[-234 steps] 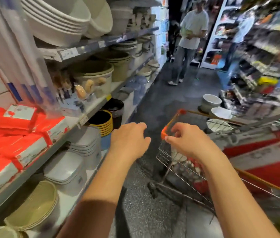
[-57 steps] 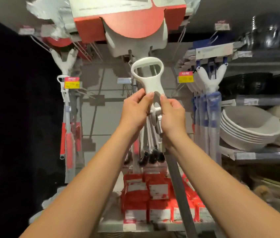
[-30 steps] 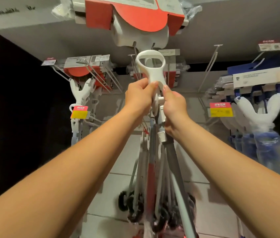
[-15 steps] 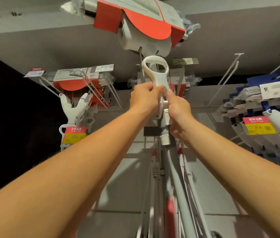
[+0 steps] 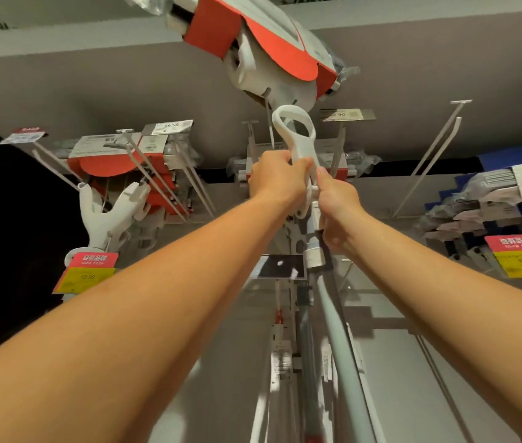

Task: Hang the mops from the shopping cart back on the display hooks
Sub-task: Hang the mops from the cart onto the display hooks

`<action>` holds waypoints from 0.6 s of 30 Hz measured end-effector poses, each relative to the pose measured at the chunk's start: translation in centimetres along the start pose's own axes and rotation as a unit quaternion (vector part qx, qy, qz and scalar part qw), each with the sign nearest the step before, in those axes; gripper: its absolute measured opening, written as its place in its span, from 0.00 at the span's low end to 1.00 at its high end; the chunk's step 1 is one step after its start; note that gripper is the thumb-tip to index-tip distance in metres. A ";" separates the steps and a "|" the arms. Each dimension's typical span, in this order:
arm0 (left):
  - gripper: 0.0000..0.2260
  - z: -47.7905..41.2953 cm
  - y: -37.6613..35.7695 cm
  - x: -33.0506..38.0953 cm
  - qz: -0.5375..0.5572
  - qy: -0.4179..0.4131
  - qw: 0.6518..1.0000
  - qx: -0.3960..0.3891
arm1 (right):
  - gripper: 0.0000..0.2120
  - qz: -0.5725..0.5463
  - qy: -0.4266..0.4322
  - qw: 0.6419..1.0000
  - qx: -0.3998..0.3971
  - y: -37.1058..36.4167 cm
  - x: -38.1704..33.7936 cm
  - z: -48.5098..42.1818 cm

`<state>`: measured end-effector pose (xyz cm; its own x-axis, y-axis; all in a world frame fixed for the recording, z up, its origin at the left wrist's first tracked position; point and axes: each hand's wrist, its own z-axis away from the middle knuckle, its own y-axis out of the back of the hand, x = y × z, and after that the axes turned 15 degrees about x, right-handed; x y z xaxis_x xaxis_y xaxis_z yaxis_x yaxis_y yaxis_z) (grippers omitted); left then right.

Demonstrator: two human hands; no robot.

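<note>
1. Item: the mop is overhead at the display, carried in both my hands. Its white loop is topmost and its pole runs down out of view. The cart is not in view.
2. Left hand: fingers clamped round the neck just under the loop.
3. Right hand: fingers clamped on the handle just below the left hand and above the grey collar.
4. Change: over the last two seconds both hands have gone up and the loop has risen with them. It was well below the hung mop. It now sits just under that mop's white head, beside the wire hook.
5. Not determined: whether the hook's tip has entered the loop. The wire shows against the loop's left rim, and I cannot tell if it passes through or behind.
6. Meaning: I judge the hanging step to be in its final stage but not done. The grip is unchanged, so the weight is probably on my hands and not on the hook.
7. Next move calls for: guiding the loop along the wire until it seats, then easing both grips.
8. Risk: the hung mop crowds this hook, and a knock could unseat it.
9. Nearby: bare hooks to the right and a price tag to the left.
</note>
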<state>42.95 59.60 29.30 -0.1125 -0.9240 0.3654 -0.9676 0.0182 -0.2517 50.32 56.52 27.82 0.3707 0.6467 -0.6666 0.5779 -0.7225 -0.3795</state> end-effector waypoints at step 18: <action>0.08 -4.1 -6.2 -7.8 -0.004 -0.002 1.000 -0.024 | 0.21 -0.009 0.011 0.999 -0.029 -2.8 6.6 -8.0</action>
<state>48.91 68.32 31.70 -0.1037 -0.9256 0.3639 -0.9783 0.0290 -0.2049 57.01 64.74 29.63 0.3752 0.6651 -0.6456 0.6260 -0.6955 -0.3527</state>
